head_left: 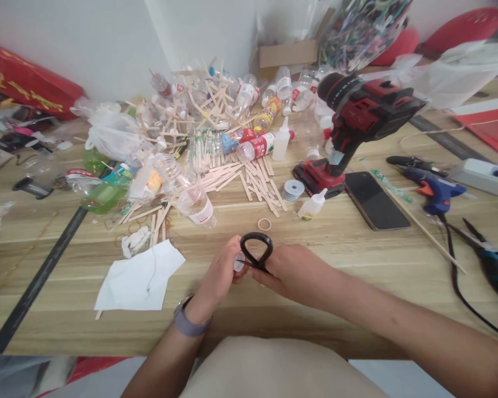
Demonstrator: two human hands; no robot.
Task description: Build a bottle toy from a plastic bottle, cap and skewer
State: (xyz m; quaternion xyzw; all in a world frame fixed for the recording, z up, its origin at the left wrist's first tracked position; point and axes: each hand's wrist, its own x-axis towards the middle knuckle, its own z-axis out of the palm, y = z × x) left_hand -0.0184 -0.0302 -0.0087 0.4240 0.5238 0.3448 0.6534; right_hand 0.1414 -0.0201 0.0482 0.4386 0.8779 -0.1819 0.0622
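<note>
My left hand [222,272], with a watch on its wrist, is closed around a small round whitish cap [239,262]. In my right hand [288,272] is a pair of black-handled scissors [256,239], one handle loop standing up above the fingers. A scissor blade points left at the cap's face; whether it pierces or only touches it I cannot tell. Just beyond the hands a thin pale ring [264,224] lies on the wooden table [315,326]. To the left rests a sheet of white paper [136,284] with a thread on it.
Plastic bottles [197,207] and wooden sticks [222,174] are heaped at the back. A red and black drill [357,110] stands upright on the right, near a phone [377,200], a glue bottle [312,205], a wire spool [293,189], a glue gun [434,188] and pliers [492,260].
</note>
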